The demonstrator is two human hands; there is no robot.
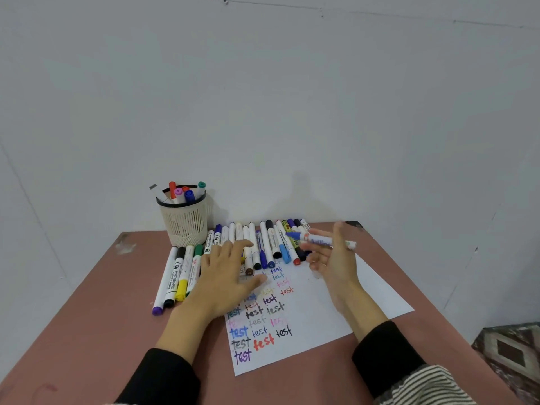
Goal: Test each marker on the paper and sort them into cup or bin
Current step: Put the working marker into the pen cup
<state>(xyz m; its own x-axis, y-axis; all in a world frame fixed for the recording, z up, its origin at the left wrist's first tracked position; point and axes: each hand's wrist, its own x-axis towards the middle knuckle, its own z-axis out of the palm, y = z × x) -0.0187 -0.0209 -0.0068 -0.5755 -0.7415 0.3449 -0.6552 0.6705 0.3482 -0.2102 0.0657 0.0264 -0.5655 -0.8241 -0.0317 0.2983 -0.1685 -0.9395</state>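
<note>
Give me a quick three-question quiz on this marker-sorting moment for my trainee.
1. True or false: the right hand holds a capped blue marker.
2. What stands in the mesh cup?
A. scissors
B. markers
C. brushes
3. Fill in: the left hand lies flat, partly on the ____.

Key:
1. true
2. B
3. paper

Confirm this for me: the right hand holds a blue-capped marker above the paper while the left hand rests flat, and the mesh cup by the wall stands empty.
Not quite. The head view shows the mesh cup already holding several markers. The rest stands: the right hand holds the blue-capped marker above the paper, and the left hand rests flat.
</note>
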